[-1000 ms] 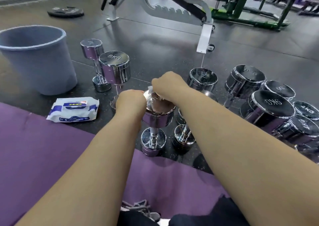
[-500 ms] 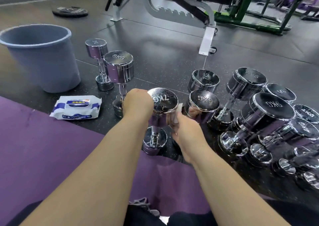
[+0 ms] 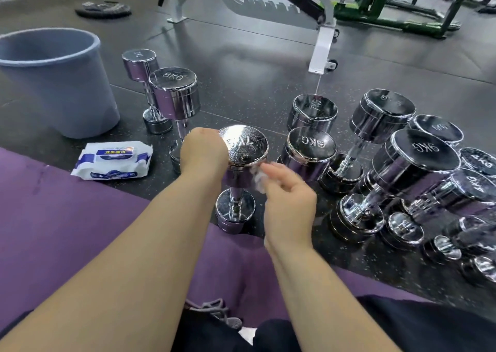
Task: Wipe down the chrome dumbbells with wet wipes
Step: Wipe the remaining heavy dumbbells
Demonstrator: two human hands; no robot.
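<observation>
One bucket [image 3: 53,83] at 10 o'clock. Two beside it: 8KG dumbbell [image 3: 174,94], smaller dumbbell [image 3: 139,64]. The other dumbbells [image 3: 424,150] at 3 o'clock are too blurred to count. One 7KG dumbbell [image 3: 243,147] stands central on the floor [image 3: 241,69], long axis upright, the left hand [image 3: 204,150] grip curled round its top head. One wipe pack [image 3: 112,159] at 9 o'clock. One wet wipe [image 3: 256,181], pinched in the right hand [image 3: 290,206] grip, touches that head.

Bucket [image 3: 53,83]: blue-grey, upright on the floor [image 3: 255,64], far to my left.
Mat [image 3: 67,231]: purple, beneath me, its edge on the floor.
Plate [image 3: 103,9]: black, flat, beyond the bucket.
Bench [image 3: 268,5]: ahead of me, white foot.
Rack [image 3: 389,16]: green, far right.
</observation>
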